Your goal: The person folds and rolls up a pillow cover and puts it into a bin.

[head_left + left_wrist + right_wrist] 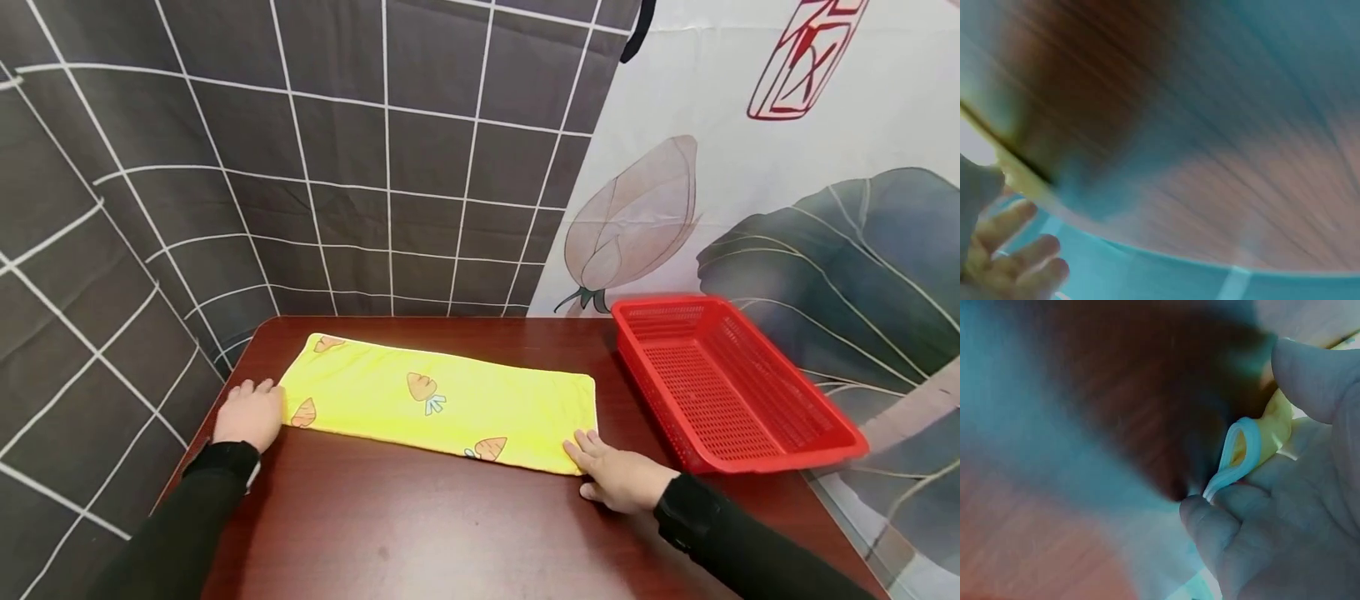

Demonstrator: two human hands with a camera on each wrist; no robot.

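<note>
A yellow cloth (457, 400) printed with carrots lies folded into a long strip across the table, with a thin white border on its far and right edges. At the strip's left end, my left hand (251, 412) touches the edge with its fingers pointing forward. In the left wrist view its fingers (1038, 256) are spread and slightly bent beside the yellow edge. My right hand (618, 475) rests its fingers on the near right corner. The right wrist view shows the cloth's looped, white-bordered edge (1244, 453) against the fingers, with the thumb apart from it.
A red plastic basket (787, 454) with perforated sides stands at the table's right, close to my right forearm. The brown table (420, 517) meets a dark grid-patterned curtain (337, 167) at the back and left. A white printed hanging (720, 100) is behind the basket.
</note>
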